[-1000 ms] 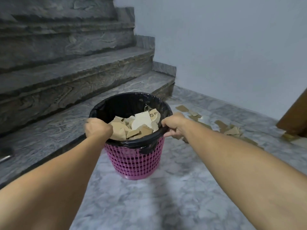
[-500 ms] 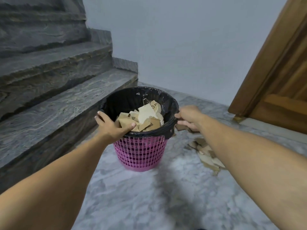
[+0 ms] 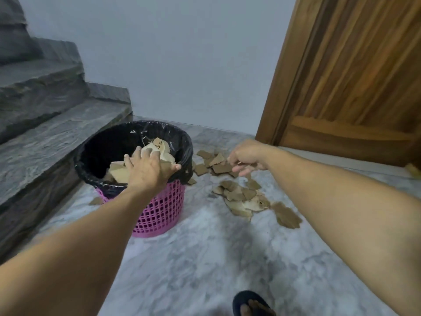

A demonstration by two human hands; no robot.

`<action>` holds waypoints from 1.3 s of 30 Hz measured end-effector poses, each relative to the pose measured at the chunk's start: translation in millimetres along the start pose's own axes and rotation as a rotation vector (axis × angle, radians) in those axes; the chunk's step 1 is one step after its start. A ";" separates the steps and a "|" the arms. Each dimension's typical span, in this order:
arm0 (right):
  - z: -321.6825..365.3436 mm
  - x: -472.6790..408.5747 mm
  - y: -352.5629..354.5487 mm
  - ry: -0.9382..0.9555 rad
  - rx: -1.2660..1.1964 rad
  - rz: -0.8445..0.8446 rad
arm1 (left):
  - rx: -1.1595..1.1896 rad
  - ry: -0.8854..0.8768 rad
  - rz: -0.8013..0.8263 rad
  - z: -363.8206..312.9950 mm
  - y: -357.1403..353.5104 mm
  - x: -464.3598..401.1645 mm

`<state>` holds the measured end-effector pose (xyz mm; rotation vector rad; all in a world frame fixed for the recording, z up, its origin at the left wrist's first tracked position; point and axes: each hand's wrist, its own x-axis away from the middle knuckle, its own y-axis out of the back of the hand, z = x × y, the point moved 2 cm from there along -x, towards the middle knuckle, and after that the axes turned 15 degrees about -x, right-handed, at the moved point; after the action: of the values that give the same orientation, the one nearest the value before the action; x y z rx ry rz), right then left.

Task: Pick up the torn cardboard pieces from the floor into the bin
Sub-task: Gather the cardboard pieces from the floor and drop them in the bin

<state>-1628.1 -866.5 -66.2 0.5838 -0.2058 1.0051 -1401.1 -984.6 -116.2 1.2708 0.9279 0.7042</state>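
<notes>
We take the pink bin [image 3: 159,213] as our landmark: the torn cardboard pieces [image 3: 239,195] lie scattered on the marble floor [image 3: 205,258] just to its right, a loose strip running away from the bin's rim toward us. Our right hand [image 3: 247,157] hangs above the far end of that strip, fingers loosely curled and empty, plainly nearer than our left hand [image 3: 148,169], which rests spread over the bin's rim, on the cardboard inside.
</notes>
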 end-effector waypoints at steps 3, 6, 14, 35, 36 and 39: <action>-16.1 8.9 34.8 -0.074 0.002 0.000 | 0.046 -0.202 -0.042 -59.1 5.3 0.1; -43.4 4.4 70.0 -0.108 0.036 -0.052 | 0.059 -0.330 0.000 -113.7 -7.2 -3.9; -164.7 -39.0 156.9 -0.302 -0.010 -0.184 | 0.219 -0.380 0.445 -220.1 -102.2 -12.1; -342.7 -194.4 132.5 -0.601 0.171 -0.454 | 0.174 0.209 0.613 -285.3 -286.7 -113.5; -344.7 -196.3 129.7 -0.614 0.157 -0.451 | 0.194 0.233 0.611 -285.4 -291.6 -116.8; -351.0 -207.7 125.7 -0.610 0.142 -0.389 | 0.204 0.269 0.613 -284.3 -301.4 -126.4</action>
<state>-1879.3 -776.0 -399.2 1.0108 -0.5388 0.4451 -1727.0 -1013.1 -400.2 1.6944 0.8379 1.3089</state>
